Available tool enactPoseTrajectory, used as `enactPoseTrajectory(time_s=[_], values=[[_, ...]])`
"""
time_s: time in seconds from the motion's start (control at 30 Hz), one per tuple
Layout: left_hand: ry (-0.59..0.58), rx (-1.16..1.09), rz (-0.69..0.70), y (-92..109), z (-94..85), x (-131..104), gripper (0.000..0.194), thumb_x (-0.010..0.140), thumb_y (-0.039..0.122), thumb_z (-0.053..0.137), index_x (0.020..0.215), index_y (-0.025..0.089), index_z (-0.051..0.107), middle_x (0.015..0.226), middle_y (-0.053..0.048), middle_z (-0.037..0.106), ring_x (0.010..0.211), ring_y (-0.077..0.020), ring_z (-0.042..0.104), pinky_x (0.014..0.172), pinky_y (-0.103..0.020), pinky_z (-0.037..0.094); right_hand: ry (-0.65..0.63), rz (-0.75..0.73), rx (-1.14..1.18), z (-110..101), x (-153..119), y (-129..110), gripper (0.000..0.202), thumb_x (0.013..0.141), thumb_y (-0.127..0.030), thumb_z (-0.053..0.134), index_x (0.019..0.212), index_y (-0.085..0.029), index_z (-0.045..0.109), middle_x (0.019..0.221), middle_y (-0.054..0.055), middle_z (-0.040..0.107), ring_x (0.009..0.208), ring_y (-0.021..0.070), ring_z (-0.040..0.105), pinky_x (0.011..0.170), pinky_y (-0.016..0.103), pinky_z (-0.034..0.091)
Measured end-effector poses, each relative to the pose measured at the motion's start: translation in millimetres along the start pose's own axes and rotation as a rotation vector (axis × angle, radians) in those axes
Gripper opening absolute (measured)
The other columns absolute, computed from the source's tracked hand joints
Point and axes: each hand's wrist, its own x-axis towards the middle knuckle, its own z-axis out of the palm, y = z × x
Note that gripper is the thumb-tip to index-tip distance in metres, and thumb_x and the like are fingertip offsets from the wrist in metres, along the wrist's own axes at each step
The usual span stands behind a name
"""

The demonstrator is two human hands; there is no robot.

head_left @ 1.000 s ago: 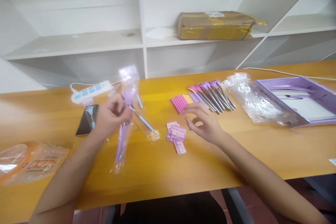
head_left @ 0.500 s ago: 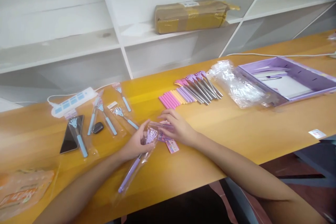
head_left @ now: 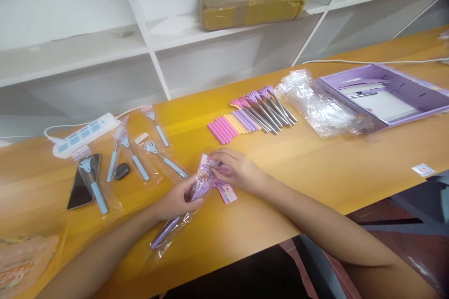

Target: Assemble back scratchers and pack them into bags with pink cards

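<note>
A purple back scratcher (head_left: 166, 232) lies slantwise inside a clear plastic bag, its hand-shaped head toward the bag's upper end. My left hand (head_left: 180, 201) is closed around it just below that head. At the bag's top, the bent fingers of my right hand (head_left: 238, 169) pinch the bag by a pink printed card (head_left: 204, 162). Another pink card (head_left: 227, 193) lies on the table under my right hand. To the left, several bagged blue back scratchers (head_left: 99, 197) are spread out. Beyond my hands are pink, yellow and purple handle tubes (head_left: 220, 131) and unbagged metal-rod scratchers (head_left: 268, 112).
Clear plastic bags (head_left: 315, 107) are heaped beside a purple box (head_left: 396, 121). A power strip (head_left: 87, 135), a phone (head_left: 82, 191) and a small black case (head_left: 122, 171) are at the left. A taped carton (head_left: 252, 4) stands on the shelf behind.
The pink card now shows at the bag's top, by my right fingers. My left hand and the bagged scratcher have shifted slightly left and tilted. The camera view has moved a little.
</note>
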Motion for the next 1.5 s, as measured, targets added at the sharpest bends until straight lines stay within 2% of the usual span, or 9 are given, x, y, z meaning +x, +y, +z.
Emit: enactPoseTrajectory(time_s=[0.13, 0.3, 0.57, 0.77, 0.97, 1.17, 1.27, 1.37, 1.5], values=[[-0.017, 0.088, 0.006, -4.6, -0.5, -0.6, 0.070, 0.102, 0.042, 0.069, 0.164, 0.020, 0.045, 0.133, -0.013, 0.070, 0.130, -0.0323, 0.063, 0.113, -0.047, 0.052, -0.018, -0.008, -0.117, 1.4, -4.1, -4.2, 0.018, 0.103, -0.012, 0.063, 0.120, -0.018, 0.063, 0.115, 0.012, 0.078, 0.095, 0.0187, 0.078, 0.082, 0.032, 0.068], [-0.021, 0.083, 0.026, -0.5, -1.9, 0.8, 0.075, 0.101, 0.043, 0.071, 0.167, 0.021, 0.042, 0.150, -0.015, 0.065, 0.137, -0.0339, 0.062, 0.120, -0.052, 0.048, -0.128, -0.064, -0.230, -6.2, -2.6, -3.3, 0.006, 0.108, -0.019, 0.059, 0.110, -0.020, 0.065, 0.124, 0.014, 0.077, 0.107, 0.0233, 0.077, 0.085, 0.038, 0.068], [-0.016, 0.082, 0.033, 7.4, -5.9, 1.1, 0.074, 0.101, 0.040, 0.073, 0.166, 0.019, 0.044, 0.164, -0.017, 0.056, 0.148, -0.0360, 0.056, 0.126, -0.054, 0.043, 0.001, 0.271, -0.003, -15.6, -4.1, 14.5, 0.003, 0.108, -0.019, 0.056, 0.108, -0.022, 0.057, 0.090, 0.003, 0.070, 0.071, 0.0128, 0.067, 0.063, 0.025, 0.053], [-0.016, 0.027, 0.043, 0.5, -6.4, 1.1, 0.079, 0.101, 0.039, 0.073, 0.170, 0.019, 0.039, 0.166, -0.019, 0.053, 0.149, -0.0372, 0.055, 0.127, -0.055, 0.043, -0.100, 0.134, 0.045, -24.2, -0.7, 18.3, 0.029, 0.109, -0.012, 0.042, 0.108, -0.023, 0.069, 0.105, 0.007, 0.066, 0.091, 0.0173, 0.065, 0.078, 0.031, 0.053], [-0.050, 0.032, 0.099, -0.8, -6.8, 2.0, 0.087, 0.100, 0.037, 0.073, 0.175, 0.023, 0.030, 0.175, -0.017, 0.042, 0.160, -0.0384, 0.043, 0.132, -0.055, 0.036, -0.138, 0.245, 0.365, -31.5, 11.5, 7.2, 0.013, 0.107, -0.028, 0.062, 0.100, -0.022, 0.071, 0.108, 0.007, 0.061, 0.103, 0.0197, 0.063, 0.096, 0.039, 0.054], [-0.033, 0.079, 0.067, 4.2, -7.3, 1.5, 0.087, 0.098, 0.038, 0.075, 0.173, 0.022, 0.035, 0.171, -0.017, 0.049, 0.161, -0.0376, 0.041, 0.134, -0.056, 0.031, -0.044, 0.280, 0.292, -33.8, 15.1, 11.1, 0.014, 0.107, -0.027, 0.062, 0.096, -0.022, 0.068, 0.110, 0.008, 0.058, 0.107, 0.0229, 0.060, 0.100, 0.044, 0.051], [-0.003, 0.044, 0.055, 2.6, -9.1, 1.1, 0.079, 0.096, 0.042, 0.077, 0.166, 0.021, 0.048, 0.155, -0.017, 0.063, 0.148, -0.0375, 0.056, 0.128, -0.057, 0.039, 0.022, 0.347, 0.192, -44.0, 15.5, 20.4, 0.017, 0.107, -0.029, 0.061, 0.094, -0.022, 0.068, 0.110, 0.009, 0.058, 0.111, 0.0251, 0.057, 0.103, 0.047, 0.049], [0.077, -0.028, 0.015, -4.1, -12.6, 0.1, 0.076, 0.093, 0.049, 0.080, 0.157, 0.016, 0.056, 0.140, -0.015, 0.071, 0.129, -0.0355, 0.068, 0.115, -0.052, 0.052, -0.077, 0.424, 0.175, -53.6, 13.4, 33.6, 0.021, 0.106, -0.034, 0.064, 0.090, -0.021, 0.072, 0.108, 0.009, 0.058, 0.109, 0.0247, 0.058, 0.102, 0.046, 0.050], [0.122, -0.045, 0.016, -11.0, -15.5, -0.4, 0.078, 0.090, 0.053, 0.082, 0.154, 0.016, 0.056, 0.142, -0.016, 0.070, 0.127, -0.0341, 0.068, 0.112, -0.047, 0.053, -0.248, 0.456, 0.173, -50.8, 7.9, 41.2, 0.018, 0.101, -0.034, 0.071, 0.092, -0.020, 0.079, 0.105, 0.008, 0.057, 0.098, 0.0215, 0.060, 0.094, 0.042, 0.054]])
